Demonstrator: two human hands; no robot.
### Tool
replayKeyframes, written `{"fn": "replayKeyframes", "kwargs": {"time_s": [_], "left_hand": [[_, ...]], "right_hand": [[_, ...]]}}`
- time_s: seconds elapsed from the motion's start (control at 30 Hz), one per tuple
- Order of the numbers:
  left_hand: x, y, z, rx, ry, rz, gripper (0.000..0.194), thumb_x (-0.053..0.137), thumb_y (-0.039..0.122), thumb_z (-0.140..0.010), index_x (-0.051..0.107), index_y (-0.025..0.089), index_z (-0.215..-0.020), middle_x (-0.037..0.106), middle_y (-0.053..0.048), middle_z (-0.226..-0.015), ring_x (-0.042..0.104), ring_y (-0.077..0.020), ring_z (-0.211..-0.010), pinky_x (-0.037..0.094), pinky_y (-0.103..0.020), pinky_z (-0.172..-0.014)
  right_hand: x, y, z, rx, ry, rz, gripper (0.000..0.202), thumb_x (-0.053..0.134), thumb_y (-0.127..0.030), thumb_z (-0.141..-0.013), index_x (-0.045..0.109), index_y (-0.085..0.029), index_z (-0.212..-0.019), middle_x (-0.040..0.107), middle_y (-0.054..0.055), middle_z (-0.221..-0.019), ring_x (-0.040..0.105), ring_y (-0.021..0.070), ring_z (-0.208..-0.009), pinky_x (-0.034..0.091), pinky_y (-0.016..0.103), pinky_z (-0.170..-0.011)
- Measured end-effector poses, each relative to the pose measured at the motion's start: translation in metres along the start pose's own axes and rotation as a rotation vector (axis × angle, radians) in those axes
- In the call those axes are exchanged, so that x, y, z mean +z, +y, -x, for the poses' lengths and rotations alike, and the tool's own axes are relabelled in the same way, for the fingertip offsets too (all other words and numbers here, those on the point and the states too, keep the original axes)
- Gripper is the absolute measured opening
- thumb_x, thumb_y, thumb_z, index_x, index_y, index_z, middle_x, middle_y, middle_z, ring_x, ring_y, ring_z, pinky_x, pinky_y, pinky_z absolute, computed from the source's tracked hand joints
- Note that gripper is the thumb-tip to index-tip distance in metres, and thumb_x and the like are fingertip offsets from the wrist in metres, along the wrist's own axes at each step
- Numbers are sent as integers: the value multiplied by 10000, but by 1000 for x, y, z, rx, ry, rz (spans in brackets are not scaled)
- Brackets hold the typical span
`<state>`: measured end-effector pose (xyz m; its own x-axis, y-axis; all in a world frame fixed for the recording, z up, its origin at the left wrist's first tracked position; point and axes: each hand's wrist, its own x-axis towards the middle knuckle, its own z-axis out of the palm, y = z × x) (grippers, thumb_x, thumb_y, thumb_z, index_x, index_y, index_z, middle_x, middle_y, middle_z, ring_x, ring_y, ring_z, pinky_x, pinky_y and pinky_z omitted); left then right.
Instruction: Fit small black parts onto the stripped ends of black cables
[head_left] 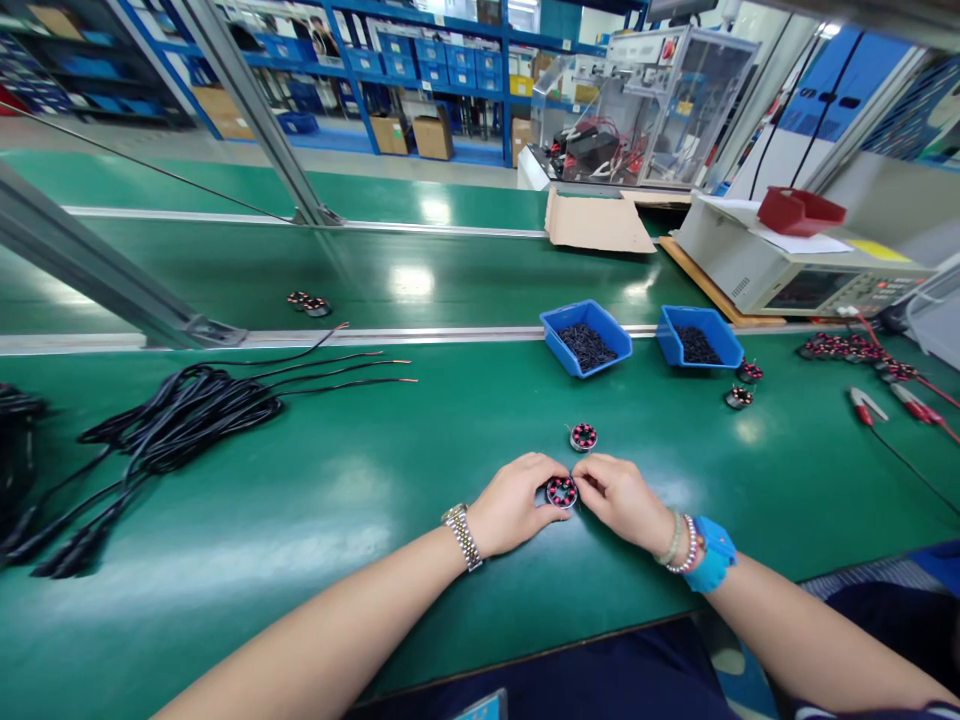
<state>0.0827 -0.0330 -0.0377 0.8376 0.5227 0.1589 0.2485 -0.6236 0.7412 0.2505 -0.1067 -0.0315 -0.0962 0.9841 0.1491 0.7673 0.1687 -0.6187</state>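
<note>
On the green bench, my left hand (pixel 521 503) curls its thumb and fingers around the rim of a small round motor stator (pixel 561 491) with dark red coils. My right hand (pixel 619 498) is closed in a pinch at the stator's right edge; whatever sits between its fingertips is too small to make out. Just beyond my hands lies a second stator (pixel 583 437), with a thin wire end sticking out. Farther off stand two blue bins, the left bin (pixel 551 345) and the right bin (pixel 667 347), both holding small black pieces.
Bundled black cables (pixel 195 420) with bare copper ends lie at left. More stators (pixel 739 397) sit beside the right bin, others (pixel 840 347) farther right near red-handled clips (pixel 862 408). A bench instrument (pixel 810 270) carries a red tray (pixel 801 211). A metal post (pixel 112 260) rises at left.
</note>
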Motion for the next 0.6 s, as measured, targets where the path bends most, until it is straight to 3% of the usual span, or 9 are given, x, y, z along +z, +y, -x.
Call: {"fn": "replayKeyframes", "kwargs": {"time_s": [0.2, 0.27, 0.33, 0.37, 0.43, 0.5, 0.53, 0.6], "left_hand": [[3, 4, 3, -26, 3, -20, 315, 708, 296, -633, 591, 177, -900, 638, -40, -864, 547, -187, -827, 436, -315, -756], [2, 7, 3, -16, -21, -50, 307, 680, 336, -660, 588, 172, -903, 630, -48, -855, 542, -189, -819, 436, -320, -747], [-4, 12, 3, 33, -113, -84, 373, 667, 420, -649, 586, 171, -915, 623, -54, -862, 539, -195, -822, 439, -327, -744], [-9, 15, 1, 71, -174, -97, 421, 658, 462, -638, 582, 173, -935, 621, -56, -881, 538, -198, -834, 441, -329, -751], [-21, 21, -4, 132, -243, -122, 448, 612, 491, -674, 561, 184, -997, 613, -57, -950, 534, -196, -883, 438, -330, -789], [-31, 23, -13, 149, -192, -193, 345, 524, 413, -779, 532, 194, -1046, 591, -59, -1029, 515, -187, -952, 418, -339, -844], [-34, 23, -20, 151, -145, -254, 285, 487, 352, -815, 524, 197, -1052, 571, -64, -1078, 496, -189, -995, 402, -353, -871], [-35, 19, -35, 168, -93, -391, 233, 483, 254, -817, 522, 199, -1040, 510, -72, -1190, 435, -214, -1097, 374, -389, -908]], "right_hand": [[-2, -12, 15, -38, -83, -73, 210, 399, -161, -844, 605, -182, -883, 619, 61, -825, 552, 147, -765, 439, 267, -709], [-16, -14, 13, -104, -180, -84, 217, 412, -169, -838, 621, -181, -897, 630, 61, -840, 566, 145, -774, 448, 260, -713], [-39, -6, 2, -124, -195, -66, 210, 441, -199, -830, 636, -183, -906, 648, 50, -864, 584, 140, -798, 453, 250, -736], [-54, 5, -6, -98, -138, -32, 211, 451, -220, -828, 642, -182, -907, 655, 45, -878, 590, 138, -812, 452, 246, -753], [-90, 36, -27, 60, 139, 120, 229, 456, -248, -822, 646, -166, -920, 662, 49, -904, 594, 143, -834, 447, 243, -774], [-126, 78, -48, 222, 338, 346, 247, 447, -231, -810, 653, -154, -922, 663, 61, -920, 594, 163, -852, 432, 260, -804], [-142, 100, -58, 326, 363, 455, 248, 449, -220, -799, 662, -154, -908, 665, 69, -915, 594, 179, -854, 428, 275, -809], [-164, 137, -74, 548, 248, 612, 241, 474, -200, -762, 678, -162, -885, 667, 85, -910, 594, 208, -864, 427, 300, -804]]}}
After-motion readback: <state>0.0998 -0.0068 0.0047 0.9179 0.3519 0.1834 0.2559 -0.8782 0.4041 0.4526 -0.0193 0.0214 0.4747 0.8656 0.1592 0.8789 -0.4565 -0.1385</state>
